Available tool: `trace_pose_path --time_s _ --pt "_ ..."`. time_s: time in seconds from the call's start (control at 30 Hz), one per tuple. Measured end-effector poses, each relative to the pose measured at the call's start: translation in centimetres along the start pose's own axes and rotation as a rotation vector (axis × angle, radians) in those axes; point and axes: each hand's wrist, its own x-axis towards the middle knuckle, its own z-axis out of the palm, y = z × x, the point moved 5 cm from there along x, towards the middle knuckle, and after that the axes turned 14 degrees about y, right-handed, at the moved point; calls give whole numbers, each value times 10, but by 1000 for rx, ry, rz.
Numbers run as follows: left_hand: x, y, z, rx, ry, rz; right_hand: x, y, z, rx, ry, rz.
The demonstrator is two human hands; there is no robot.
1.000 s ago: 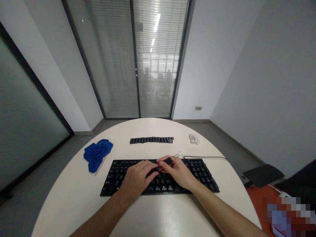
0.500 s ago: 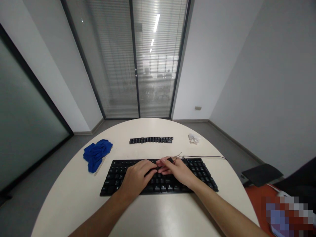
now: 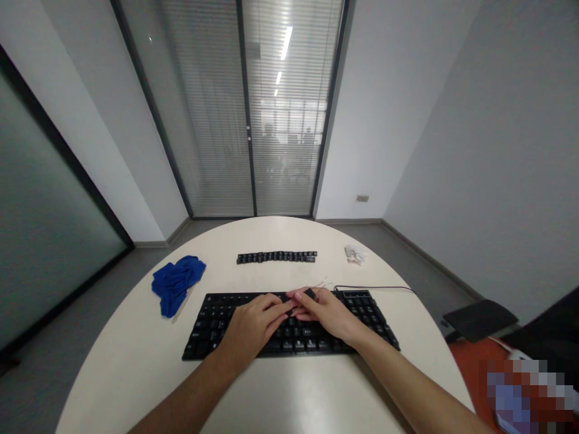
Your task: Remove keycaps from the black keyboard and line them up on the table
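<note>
A black keyboard (image 3: pixel 298 345) lies across the table below both hands. My left hand (image 3: pixel 253 319) is closed over its middle, thumb and forefinger meeting at a small black keycap (image 3: pixel 290 313). My right hand (image 3: pixel 328 313) is closed, its fingertips against those of the left at the same spot. It also grips a tool with a dark handle (image 3: pixel 310 293) and thin pale wire ends (image 3: pixel 325 283), which looks like a wire keycap puller. The fingers hide part of the keyboard's upper middle and most of the tool.
Loose black keycaps (image 3: pixel 277 257) form two rows behind the keyboard. A crumpled blue cloth (image 3: pixel 178 283) lies left, with a thin pale stick (image 3: pixel 183 306) beside it. Crumpled white tissue (image 3: pixel 355 254) rests back right. The keyboard's cable (image 3: pixel 375 287) runs to the table's right edge.
My left thumb and fingers have shifted slightly right and closed in against the right fingertips. The puller's wire ends have tilted a little. The keyboard and the rows of keycaps stay put.
</note>
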Motion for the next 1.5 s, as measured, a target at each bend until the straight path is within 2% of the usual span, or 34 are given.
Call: trace_pose_path --time_s 0.2,0.4,0.77,0.93,1.1,1.27,1.37,1.43,1.5 --pt "0 1 0 -8 -5 9 0 -2 -1 23 6 -31" --pt "1 3 0 0 1 33 -2 -2 -2 19 0 28" --pt "1 5 2 37 -36 72 -3 -4 -1 38 6 21" --pt "3 6 1 64 -39 91 -4 -1 7 41 -1 31" --pt "2 1 6 149 -63 -1 -1 -3 9 21 87 -24" --pt "3 1 0 58 -55 -47 2 -5 0 31 85 -26" --pt "4 19 -7 -69 -85 33 5 -3 -5 75 101 -12" --pt "0 44 -7 -195 -148 174 6 -3 -7 103 103 2" --pt "-13 75 2 -303 -253 356 7 -2 -7 118 92 16"
